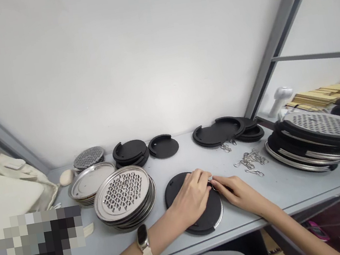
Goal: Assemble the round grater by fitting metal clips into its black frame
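Note:
A round black plastic holder [202, 226] lies flat near the front of the table, with a silvery metal rim showing at its lower right edge. Across its top rests my left hand [190, 198], a watch on that wrist, its fingers bent and closed at the holder's upper right edge. There my right hand [232, 189] meets it, thumb and forefinger pinched on a small shiny metal wire hook, mostly covered by the fingers. To the right is a loose pile of wire hooks [252, 159]. Left of the holder stands a stack of round metal grater plates [122, 194].
Behind are black holders [131, 150], a single one [163, 146] and overlapping ones [219, 131]. Plain metal discs [92, 179] are stacked at left, near pale cloth bags [3, 186]. Assembled graters [326, 125] pile up at right, before a grey metal post [275, 53].

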